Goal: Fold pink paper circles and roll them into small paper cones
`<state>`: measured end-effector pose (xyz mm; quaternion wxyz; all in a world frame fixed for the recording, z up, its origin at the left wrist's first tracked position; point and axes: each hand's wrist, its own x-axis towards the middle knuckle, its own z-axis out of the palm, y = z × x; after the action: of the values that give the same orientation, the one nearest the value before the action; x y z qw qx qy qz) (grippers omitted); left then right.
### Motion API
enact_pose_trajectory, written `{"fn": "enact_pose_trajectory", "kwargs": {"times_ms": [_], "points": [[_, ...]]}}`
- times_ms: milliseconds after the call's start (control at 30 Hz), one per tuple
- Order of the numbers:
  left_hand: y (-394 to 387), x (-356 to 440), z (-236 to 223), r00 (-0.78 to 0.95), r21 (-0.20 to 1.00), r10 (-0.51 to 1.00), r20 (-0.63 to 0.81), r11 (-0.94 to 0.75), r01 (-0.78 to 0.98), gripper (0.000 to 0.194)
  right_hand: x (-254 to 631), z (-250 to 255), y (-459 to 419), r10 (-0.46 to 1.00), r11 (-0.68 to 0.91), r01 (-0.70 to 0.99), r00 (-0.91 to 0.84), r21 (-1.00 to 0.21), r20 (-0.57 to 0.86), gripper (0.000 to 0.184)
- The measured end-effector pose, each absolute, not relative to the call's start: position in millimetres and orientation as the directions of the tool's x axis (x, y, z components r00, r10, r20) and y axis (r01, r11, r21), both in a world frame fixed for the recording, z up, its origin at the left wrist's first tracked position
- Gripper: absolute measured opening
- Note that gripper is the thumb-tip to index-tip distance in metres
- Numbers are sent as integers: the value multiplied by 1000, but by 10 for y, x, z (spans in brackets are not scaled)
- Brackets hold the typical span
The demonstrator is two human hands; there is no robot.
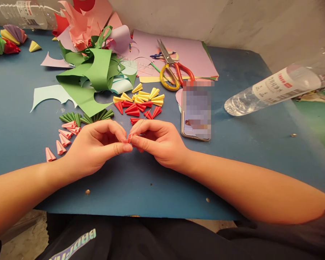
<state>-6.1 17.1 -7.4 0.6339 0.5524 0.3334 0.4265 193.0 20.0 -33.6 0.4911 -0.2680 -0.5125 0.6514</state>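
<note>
Pink paper (129, 138) between both hands (99, 146) (161, 142)

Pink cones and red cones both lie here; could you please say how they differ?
The pink cones are paler than the red cones. The pink cones trail out beside the left hand; the red cones bunch against the yellow cones. Both are small rolled shapes.

A water bottle (276, 86), seemingly upright, is right of a phone (196, 112).

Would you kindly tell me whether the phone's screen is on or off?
It is on: the phone shows a bright, coloured picture, though pixelation hides its details.
</note>
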Motion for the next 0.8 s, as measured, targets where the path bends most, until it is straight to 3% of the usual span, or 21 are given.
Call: {"fn": "enact_pose_trajectory", "kwargs": {"times_ms": [200, 567, 800], "points": [[147, -79, -40, 476, 992, 873, 109, -68, -103, 24, 1928, -335, 193, 904, 10, -370, -393, -929, 166, 17], [157, -51, -71, 358, 984, 933, 30, 36, -176, 23, 1923, -315, 194, 923, 15, -347, -356, -938, 147, 21], [158, -58, -89, 297, 974, 954, -33, 97, -204, 35, 1920, -311, 182, 930, -6, -346, -348, -938, 122, 23]]}}
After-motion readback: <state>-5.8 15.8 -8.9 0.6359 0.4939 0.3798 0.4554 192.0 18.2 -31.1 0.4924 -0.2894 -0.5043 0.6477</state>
